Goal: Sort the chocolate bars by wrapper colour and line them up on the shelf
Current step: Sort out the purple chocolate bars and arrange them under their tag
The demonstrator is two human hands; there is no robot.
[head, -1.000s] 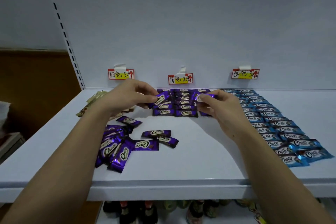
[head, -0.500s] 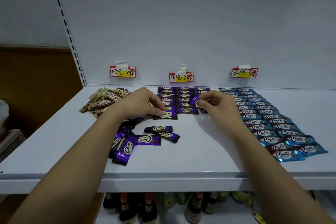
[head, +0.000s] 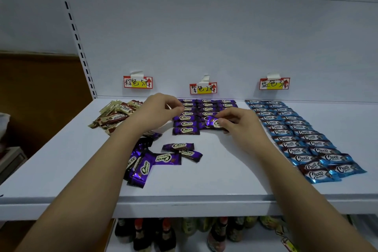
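On the white shelf (head: 225, 172), purple bars lie in neat rows (head: 206, 106) under the middle price label (head: 203, 88). My right hand (head: 241, 127) pinches one purple bar (head: 213, 123) at the front of the middle row, low over the shelf. My left hand (head: 157, 111) hovers at the left edge of those rows. Its fingers are curled, thumb against fingertip, with no bar visible between them. A loose heap of purple bars (head: 143, 168) lies nearer the front, partly under my left forearm. Two more purple bars (head: 180, 147) lie beside the heap.
Blue bars in two long rows (head: 296, 135) fill the right side under a label (head: 274, 83). A jumbled pile of brown and cream bars (head: 116, 116) sits at the back left under another label (head: 138, 82). Bottles (head: 163, 235) stand on the shelf below.
My left hand set its purple bar down at the front of the left row and drew back, now holding nothing. My right hand brought its bar forward and lower toward the middle row.
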